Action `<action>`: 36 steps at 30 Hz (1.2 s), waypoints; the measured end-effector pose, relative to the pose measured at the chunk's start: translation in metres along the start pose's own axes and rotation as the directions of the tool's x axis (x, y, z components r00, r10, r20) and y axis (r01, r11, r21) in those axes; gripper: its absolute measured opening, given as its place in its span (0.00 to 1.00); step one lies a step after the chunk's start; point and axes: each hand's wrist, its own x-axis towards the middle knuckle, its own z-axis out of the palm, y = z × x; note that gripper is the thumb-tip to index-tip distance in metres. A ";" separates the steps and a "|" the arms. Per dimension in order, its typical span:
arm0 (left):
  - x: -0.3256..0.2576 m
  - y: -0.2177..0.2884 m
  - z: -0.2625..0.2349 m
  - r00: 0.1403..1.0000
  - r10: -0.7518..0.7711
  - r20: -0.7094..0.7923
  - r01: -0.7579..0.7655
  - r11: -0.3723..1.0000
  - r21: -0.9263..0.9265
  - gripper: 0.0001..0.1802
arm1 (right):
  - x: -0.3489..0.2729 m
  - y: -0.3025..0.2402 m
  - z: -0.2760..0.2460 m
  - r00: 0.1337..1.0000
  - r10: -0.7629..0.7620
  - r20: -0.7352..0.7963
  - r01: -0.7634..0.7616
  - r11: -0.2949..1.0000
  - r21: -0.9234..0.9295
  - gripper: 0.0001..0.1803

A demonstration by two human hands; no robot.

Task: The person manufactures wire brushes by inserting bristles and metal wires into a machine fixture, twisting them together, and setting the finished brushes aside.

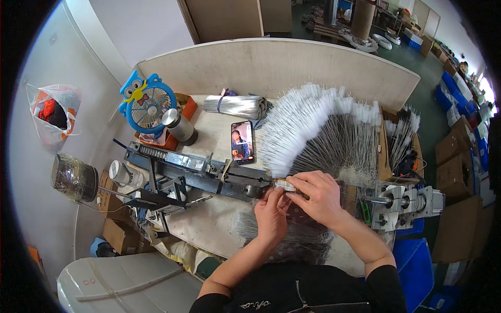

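My right hand [319, 198] is closed, thumb and fingertips pinching a small white piece [284, 184] at the right end of a dark metal bench fixture [237, 176]. Just left of it, my left hand [271, 216] is also closed, its fingertips pressed against the same piece; fingers cover much of it. Behind my hands fans a big heap of thin wire brushes [297, 130] with white bristle ends and bare metal stems. More thin wires lie under a clear plastic sheet [302, 240] below my wrists.
A phone [242, 142] lies behind the fixture, beside a bundle of metal wires [236, 106]. A blue owl-shaped fan [150, 108] and a steel flask [179, 127] stand at the left. On the right are a motor with a shaft [412, 202], a cardboard box [386, 151] and a blue bin [415, 266].
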 end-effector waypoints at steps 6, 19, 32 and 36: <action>0.000 0.001 0.003 1.000 -0.011 0.002 0.011 1.000 0.016 0.04 | -0.002 0.001 -0.003 1.000 -0.014 -0.023 0.013 1.000 -0.021 0.16; -0.002 0.007 0.009 1.000 -0.025 -0.006 0.026 0.999 0.030 0.05 | 0.002 0.002 -0.004 0.998 -0.065 0.006 0.065 0.998 -0.017 0.15; -0.003 0.005 0.008 0.999 -0.025 -0.044 0.025 1.000 -0.007 0.07 | 0.002 0.004 0.004 0.999 -0.052 0.002 0.051 0.998 0.025 0.14; 0.001 0.001 0.006 1.000 -0.011 -0.018 0.012 0.999 0.034 0.07 | 0.002 0.004 0.002 0.999 -0.043 -0.001 0.043 0.999 0.010 0.15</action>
